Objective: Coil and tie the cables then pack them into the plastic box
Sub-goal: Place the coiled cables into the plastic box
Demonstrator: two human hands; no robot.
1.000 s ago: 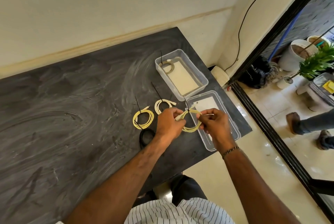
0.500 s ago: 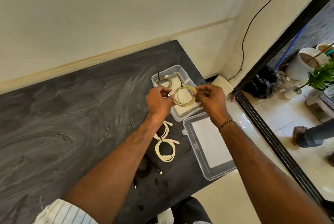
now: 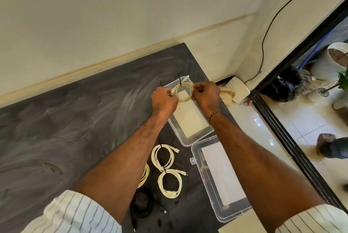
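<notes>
Both hands hold one coil [image 3: 185, 92] of pale yellowish cable, a thin round loop with a black tie [image 3: 179, 82] sticking up from it, over the far end of the box [image 3: 190, 139]. The left hand [image 3: 164, 100] has its fingers closed on the left side of the coil, and the right hand [image 3: 206, 95] pinches the right side. The box is clear plastic, rectangular with rounded corners, and its bottom looks pale and smooth; what lies under the hands inside it I cannot tell. Its clear flat lid [image 3: 219, 182] lies just beside it, nearer to the person, and goes a little over the table [image 3: 56, 120] edge. The table is dark and matte with grey smeared marks. On it, near the box, two white coils [image 3: 166, 170] lie touching each other, each with a black tie. A yellow coil [image 3: 144, 175] shows partly under the left forearm, and a black coil [image 3: 142, 204] lies nearer the person. The left part of the table is open.
</notes>
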